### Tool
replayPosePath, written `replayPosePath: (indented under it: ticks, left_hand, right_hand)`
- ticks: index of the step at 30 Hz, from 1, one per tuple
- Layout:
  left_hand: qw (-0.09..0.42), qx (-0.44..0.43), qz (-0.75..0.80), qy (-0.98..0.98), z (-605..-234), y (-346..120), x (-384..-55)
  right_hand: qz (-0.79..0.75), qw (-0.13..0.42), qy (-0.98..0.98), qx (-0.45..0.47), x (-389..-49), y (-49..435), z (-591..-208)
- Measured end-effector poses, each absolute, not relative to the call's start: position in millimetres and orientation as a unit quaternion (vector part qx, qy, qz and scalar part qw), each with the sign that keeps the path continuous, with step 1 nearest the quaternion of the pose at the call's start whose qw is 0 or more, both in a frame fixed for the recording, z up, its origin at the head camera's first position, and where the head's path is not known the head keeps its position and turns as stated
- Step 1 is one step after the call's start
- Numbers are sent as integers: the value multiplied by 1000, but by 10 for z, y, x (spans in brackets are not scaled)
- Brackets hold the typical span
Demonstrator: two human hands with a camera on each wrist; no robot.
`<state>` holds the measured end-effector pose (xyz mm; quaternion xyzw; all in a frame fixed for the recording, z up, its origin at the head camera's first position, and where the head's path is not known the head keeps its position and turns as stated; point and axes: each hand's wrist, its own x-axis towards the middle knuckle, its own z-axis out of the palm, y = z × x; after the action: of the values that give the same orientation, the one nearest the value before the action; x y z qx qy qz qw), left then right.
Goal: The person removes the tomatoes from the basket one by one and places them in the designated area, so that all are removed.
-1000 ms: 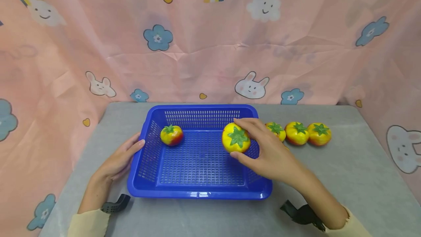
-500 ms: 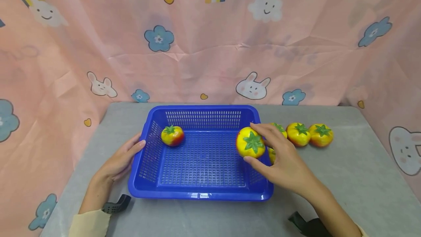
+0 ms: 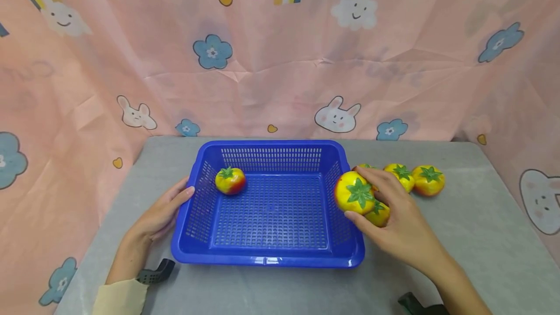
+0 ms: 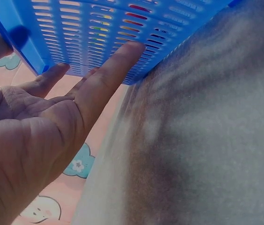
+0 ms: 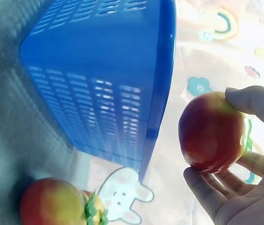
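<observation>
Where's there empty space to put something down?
Inside the blue basket, right of its lone tomato-like fruit; also the grey tabletop between the right arm and pink curtain. It's crowded beside the basket's right wall: four fruits, plus the right grip holding another fruit.

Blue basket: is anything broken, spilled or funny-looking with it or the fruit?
No, nothing stands out. The basket stands upright on the table, with no cracks that I can see. One fruit lies inside, the right hand holds another fruit, and nothing looks spilled.
</observation>
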<state>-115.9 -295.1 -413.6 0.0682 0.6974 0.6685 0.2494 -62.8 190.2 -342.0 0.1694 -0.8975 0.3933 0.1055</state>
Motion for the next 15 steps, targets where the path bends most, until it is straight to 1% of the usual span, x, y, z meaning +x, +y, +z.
replayPosePath:
  ticks: [7,15]
  left_hand:
    - [247,71,669,697,-4142,-2949,-1160]
    - [250,64,666,700,-4145,-2953,-1156]
  right_hand:
    - [389,94,-908,127,-591,2053,-3487]
    - [380,116,-913,93,-547,2241,-3660]
